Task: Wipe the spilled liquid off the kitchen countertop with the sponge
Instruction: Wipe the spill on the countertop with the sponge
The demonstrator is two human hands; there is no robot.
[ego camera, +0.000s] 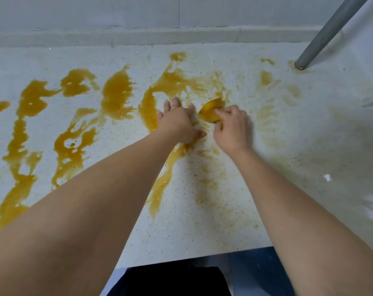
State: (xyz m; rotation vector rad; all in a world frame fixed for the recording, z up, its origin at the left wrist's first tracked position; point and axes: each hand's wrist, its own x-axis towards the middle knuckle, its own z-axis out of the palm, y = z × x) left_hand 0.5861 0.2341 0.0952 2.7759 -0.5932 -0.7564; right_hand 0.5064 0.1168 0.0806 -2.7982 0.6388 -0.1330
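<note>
Head view: right hand point(232, 127) pinches a soaked yellow sponge point(211, 110), left hand point(179, 122) flat on the countertop point(202, 231) beside it; smears right of the grip look thinned, thick orange-brown puddles point(70, 146) left remain.

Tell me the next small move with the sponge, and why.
Probably sweep the sponge, gripped by the right hand, leftward: thick orange liquid pools there, while only faint smears lie to its right. The left hand, flat on the countertop, should lift clear.

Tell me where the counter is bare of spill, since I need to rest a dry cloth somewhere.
The driest patch lies at the front edge of the countertop, between the two forearms. The far right, near the grey pole, carries only faint smears. Left of the left hand, thick orange liquid crowds the surface.
</note>
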